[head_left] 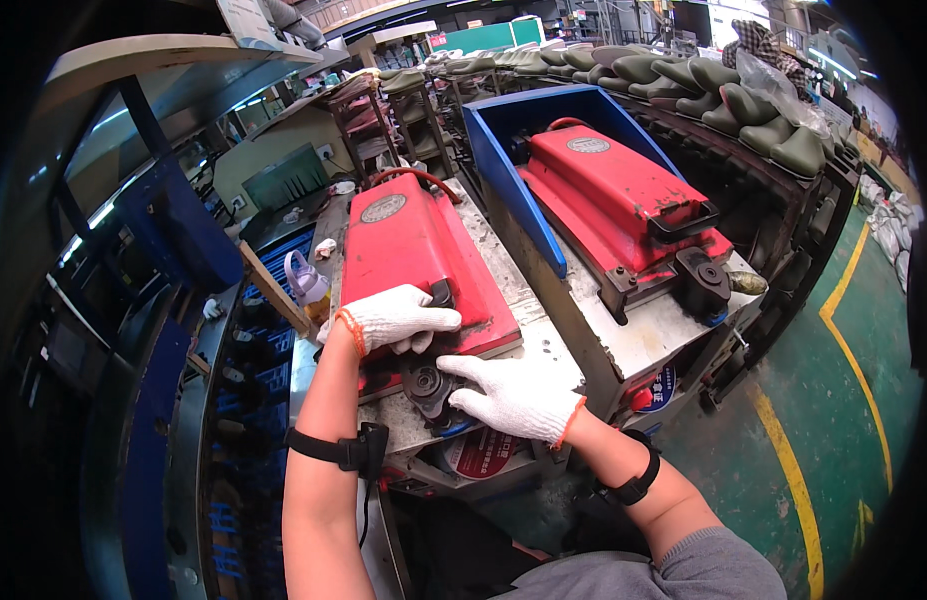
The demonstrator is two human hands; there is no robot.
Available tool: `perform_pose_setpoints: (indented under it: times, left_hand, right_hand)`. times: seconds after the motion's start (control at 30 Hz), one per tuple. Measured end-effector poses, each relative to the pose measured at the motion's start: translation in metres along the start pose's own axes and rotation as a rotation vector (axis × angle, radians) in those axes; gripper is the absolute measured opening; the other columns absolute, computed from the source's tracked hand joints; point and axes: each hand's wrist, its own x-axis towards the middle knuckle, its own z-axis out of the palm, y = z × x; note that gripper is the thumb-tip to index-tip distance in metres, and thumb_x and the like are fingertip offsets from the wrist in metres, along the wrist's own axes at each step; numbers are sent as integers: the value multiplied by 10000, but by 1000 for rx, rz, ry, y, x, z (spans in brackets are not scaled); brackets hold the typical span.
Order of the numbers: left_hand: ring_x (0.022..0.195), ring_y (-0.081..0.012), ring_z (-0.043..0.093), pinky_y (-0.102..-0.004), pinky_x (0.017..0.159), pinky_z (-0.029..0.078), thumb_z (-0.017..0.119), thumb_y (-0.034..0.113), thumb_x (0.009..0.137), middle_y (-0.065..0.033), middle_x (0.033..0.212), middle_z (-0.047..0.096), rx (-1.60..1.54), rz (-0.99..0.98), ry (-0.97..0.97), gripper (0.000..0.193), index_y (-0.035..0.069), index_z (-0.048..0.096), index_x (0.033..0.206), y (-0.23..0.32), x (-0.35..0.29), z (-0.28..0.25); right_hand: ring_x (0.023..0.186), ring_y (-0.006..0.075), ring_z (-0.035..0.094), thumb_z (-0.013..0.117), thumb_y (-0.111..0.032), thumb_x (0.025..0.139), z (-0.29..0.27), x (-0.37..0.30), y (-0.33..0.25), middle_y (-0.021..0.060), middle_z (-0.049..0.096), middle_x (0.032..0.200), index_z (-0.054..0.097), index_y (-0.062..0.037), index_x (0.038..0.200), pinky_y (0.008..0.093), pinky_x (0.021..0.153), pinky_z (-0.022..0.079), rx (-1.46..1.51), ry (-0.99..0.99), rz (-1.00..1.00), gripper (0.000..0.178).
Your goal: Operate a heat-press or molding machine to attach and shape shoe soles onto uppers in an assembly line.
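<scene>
A red machine cover (423,245) with a round emblem lies in front of me on a pale, worn worktop. My left hand (398,318), in a white knit glove with an orange cuff, is closed round the black handle (441,293) at the cover's near end; most of the handle is hidden under the fingers. Just below it, a black piece with a round hub (425,384) sticks out at the front of the machine. My right hand (513,392), gloved the same way, is beside this piece, index finger and thumb apart at its right edge. Whether they touch it is unclear.
A second red machine (603,185) stands to the right inside a blue guard (513,170). Green clogs (748,115) line a rack behind it. A lilac-topped bottle (305,280) is left of my machine. Yellow lines (783,470) mark the green floor at right.
</scene>
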Motion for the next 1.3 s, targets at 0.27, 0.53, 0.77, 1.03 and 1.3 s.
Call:
perform_pose_setpoints:
  times: [0.27,0.53,0.77,1.03,1.3]
  left_hand:
    - [504,-91,497,-285,488,374,720,541,964,15,636,607,32,-18,9,434,122,819,1019,5,-4,0]
    - [508,-85,492,-277,492,371,709,531,975,21,647,609,21,-5,8,432,137,822,1111,1,-1,1]
    - [507,-89,485,-280,493,372,706,517,981,19,644,602,6,-1,11,427,130,821,1117,1,-2,1]
    - [517,-94,513,-279,500,388,711,520,971,8,647,615,26,0,10,432,125,827,1104,3,-1,0]
    - [507,-95,508,-280,494,386,719,535,960,12,635,610,17,3,23,427,128,826,1034,1,-2,1]
  right_hand:
    - [1241,386,682,605,-394,1056,-9,1,-8,214,678,1394,541,-101,1536,439,1072,524,17,-113,97,566]
    - [1248,389,678,601,-394,1058,-10,1,-10,212,678,1396,540,-104,1537,441,1079,520,20,-101,85,563]
    - [1229,390,688,606,-407,1049,-13,1,-13,209,680,1397,543,-121,1538,444,1068,527,15,-116,107,571]
    - [1250,385,679,603,-414,1043,-16,1,-13,185,672,1423,536,-145,1553,439,1095,509,54,-144,176,581]
    - [561,62,457,564,-301,1078,-24,2,8,-6,535,781,450,-166,1635,231,498,398,896,-457,354,585]
